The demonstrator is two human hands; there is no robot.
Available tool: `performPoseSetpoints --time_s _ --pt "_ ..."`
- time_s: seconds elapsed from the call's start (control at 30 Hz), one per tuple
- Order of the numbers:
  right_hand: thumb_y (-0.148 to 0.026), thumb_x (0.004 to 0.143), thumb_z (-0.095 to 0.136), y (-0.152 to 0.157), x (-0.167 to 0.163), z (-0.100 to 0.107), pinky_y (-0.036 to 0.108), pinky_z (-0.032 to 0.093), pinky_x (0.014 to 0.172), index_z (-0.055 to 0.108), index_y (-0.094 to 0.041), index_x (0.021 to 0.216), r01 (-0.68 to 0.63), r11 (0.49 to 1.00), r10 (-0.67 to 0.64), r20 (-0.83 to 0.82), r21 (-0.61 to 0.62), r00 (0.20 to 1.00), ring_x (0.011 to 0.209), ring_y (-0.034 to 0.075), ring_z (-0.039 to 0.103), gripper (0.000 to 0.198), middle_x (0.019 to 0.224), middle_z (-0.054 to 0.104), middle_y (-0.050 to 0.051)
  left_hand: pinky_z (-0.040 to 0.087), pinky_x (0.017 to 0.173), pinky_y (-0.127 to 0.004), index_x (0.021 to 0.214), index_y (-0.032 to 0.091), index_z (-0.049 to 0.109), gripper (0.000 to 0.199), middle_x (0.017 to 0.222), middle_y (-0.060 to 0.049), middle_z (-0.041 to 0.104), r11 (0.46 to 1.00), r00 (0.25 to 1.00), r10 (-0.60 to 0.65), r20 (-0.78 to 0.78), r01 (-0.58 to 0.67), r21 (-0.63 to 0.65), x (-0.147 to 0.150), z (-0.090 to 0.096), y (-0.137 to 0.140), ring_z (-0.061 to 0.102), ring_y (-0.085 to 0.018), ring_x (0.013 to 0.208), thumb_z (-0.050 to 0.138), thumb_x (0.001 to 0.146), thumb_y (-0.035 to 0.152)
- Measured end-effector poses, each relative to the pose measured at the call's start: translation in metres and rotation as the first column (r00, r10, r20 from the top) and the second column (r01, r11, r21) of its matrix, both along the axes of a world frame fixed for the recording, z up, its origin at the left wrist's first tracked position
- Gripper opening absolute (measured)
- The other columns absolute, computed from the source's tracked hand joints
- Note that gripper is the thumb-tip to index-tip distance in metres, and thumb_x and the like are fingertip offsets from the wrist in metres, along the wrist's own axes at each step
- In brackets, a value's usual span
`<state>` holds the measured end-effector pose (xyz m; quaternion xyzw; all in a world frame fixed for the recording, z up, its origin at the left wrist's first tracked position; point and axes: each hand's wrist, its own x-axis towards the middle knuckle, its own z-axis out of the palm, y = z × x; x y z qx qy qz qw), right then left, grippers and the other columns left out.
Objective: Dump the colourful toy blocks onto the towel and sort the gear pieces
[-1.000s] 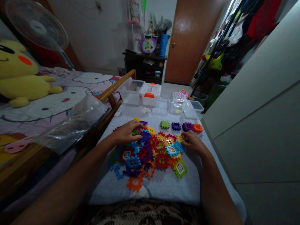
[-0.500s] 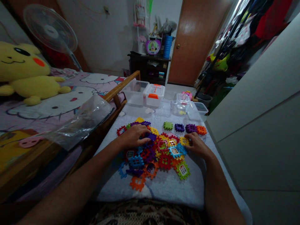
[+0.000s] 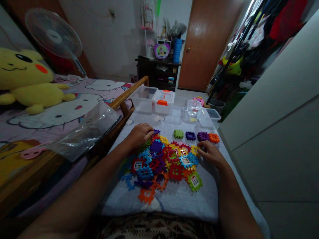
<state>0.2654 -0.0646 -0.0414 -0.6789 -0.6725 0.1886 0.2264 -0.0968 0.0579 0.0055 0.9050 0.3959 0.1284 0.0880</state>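
Observation:
A heap of colourful notched plastic building pieces, many with window shapes, covers the cloth in front of me. My left hand [image 3: 141, 135] is over the far left side of the heap, fingers curled in with the thumb close; whatever lies under them is hidden. Near its fingertips is a purple piece [image 3: 156, 131]. My right hand [image 3: 210, 152] rests at the right edge of the heap, thumb and fingers apart, beside a yellow window piece [image 3: 194, 151]. Behind the heap stand a green block [image 3: 178, 134], a dark blue block [image 3: 190, 135], a purple block [image 3: 203, 136] and an orange block [image 3: 213, 138].
Across the table's far end stand a clear bin [image 3: 144, 103], a lidded box with orange latches [image 3: 163, 99] and clear containers [image 3: 209, 114]. A wooden bed rail [image 3: 129, 93] runs along the left, with a plastic bag [image 3: 87, 129] over it. A white cabinet [image 3: 279, 132] flanks the right.
My left hand has moved left and away from me, off the purple piece in the middle of the heap. Some pieces at the left have shifted. The right hand has barely moved.

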Motion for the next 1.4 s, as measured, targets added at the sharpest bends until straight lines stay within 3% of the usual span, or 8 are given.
performPoseSetpoints --time_s 0.17,0.47,0.67,0.77,0.87,1.03,1.23,1.4 --pt "-0.037 0.081 0.054 0.001 -0.007 0.001 0.033 0.049 0.067 0.064 -0.019 0.086 0.074 0.993 -0.066 -0.082 0.094 0.994 0.072 0.020 0.061 0.022 0.087 0.067 0.009 0.042 0.099 -0.036 0.109 0.021 0.071 0.031 0.117 -0.009 0.070 0.997 0.988 -0.005 -0.151 -0.006 -0.071 0.012 -0.003 0.025 0.060 -0.025 0.111 0.054 0.084 0.027" --pt "-0.036 0.081 0.054 0.001 -0.020 0.004 0.031 0.047 0.062 0.064 -0.020 0.078 0.086 0.976 -0.060 -0.133 0.198 0.989 0.064 0.017 0.057 0.020 0.077 0.066 0.006 0.047 0.088 -0.036 0.096 0.024 0.076 0.026 0.101 -0.007 0.076 0.994 0.953 0.069 -0.296 -0.092 -0.064 0.025 -0.006 0.026 0.067 -0.026 0.098 0.057 0.078 0.022" --pt "-0.033 0.082 0.056 0.003 -0.027 0.002 0.030 0.045 0.060 0.065 -0.019 0.079 0.076 0.958 -0.028 -0.174 0.276 0.984 0.061 0.016 0.055 0.016 0.073 0.063 0.004 0.046 0.093 -0.038 0.098 0.019 0.070 0.022 0.101 -0.009 0.073 1.000 0.997 0.026 0.079 -0.025 -0.006 0.021 0.008 0.014 0.065 -0.024 0.097 0.053 0.085 0.018" --pt "-0.033 0.083 0.061 0.006 -0.040 0.002 0.033 0.049 0.067 0.066 -0.019 0.095 0.059 0.935 0.018 -0.213 0.350 0.977 0.072 0.019 0.059 0.020 0.085 0.066 0.006 0.050 0.083 -0.033 0.102 0.018 0.067 0.021 0.095 -0.005 0.071 0.988 0.940 0.006 0.340 0.048 -0.150 0.026 0.019 0.000 0.065 -0.019 0.088 0.052 0.089 0.023" --pt "-0.039 0.081 0.068 0.011 -0.060 0.003 0.040 0.051 0.078 0.059 -0.020 0.120 -0.006 0.905 0.102 -0.203 0.425 0.974 0.088 0.024 0.061 0.044 0.103 0.067 0.010 0.050 0.073 -0.029 0.103 0.018 0.066 0.021 0.090 -0.003 0.068 0.940 0.875 0.058 0.480 0.113 -0.321 0.039 0.023 -0.017 0.062 -0.016 0.078 0.053 0.088 0.026" --pt "-0.048 0.077 0.075 0.014 -0.094 0.005 0.051 0.047 0.096 0.045 -0.021 0.139 -0.183 0.847 0.240 -0.051 0.499 0.969 0.114 0.032 0.054 0.074 0.127 0.058 0.015 0.049 0.071 -0.027 0.093 0.017 0.065 0.016 0.085 -0.002 0.066 0.896 0.861 0.106 0.498 0.135 -0.424 0.067 0.015 -0.038 0.063 -0.016 0.077 0.059 0.080 0.022" --pt "-0.035 0.081 0.071 0.012 -0.105 0.008 0.051 0.046 0.097 0.056 -0.022 0.126 -0.231 0.853 0.249 0.024 0.468 0.968 0.108 0.031 0.055 0.049 0.114 0.060 0.012 0.052 0.074 -0.029 0.099 0.017 0.064 0.020 0.088 -0.003 0.069 0.899 0.894 0.075 0.442 0.131 -0.417 0.074 0.011 -0.045 0.066 -0.018 0.079 0.058 0.080 0.020" --pt "-0.032 0.077 0.071 0.010 -0.096 0.008 0.050 0.046 0.099 0.060 -0.020 0.122 -0.140 0.876 0.172 -0.027 0.462 0.985 0.111 0.030 0.053 0.047 0.114 0.055 0.012 0.048 0.097 -0.036 0.122 0.018 0.059 0.036 0.118 -0.009 0.068 0.931 0.933 0.052 0.356 0.084 -0.354 0.034 0.022 -0.032 0.064 -0.022 0.109 0.053 0.086 0.023"
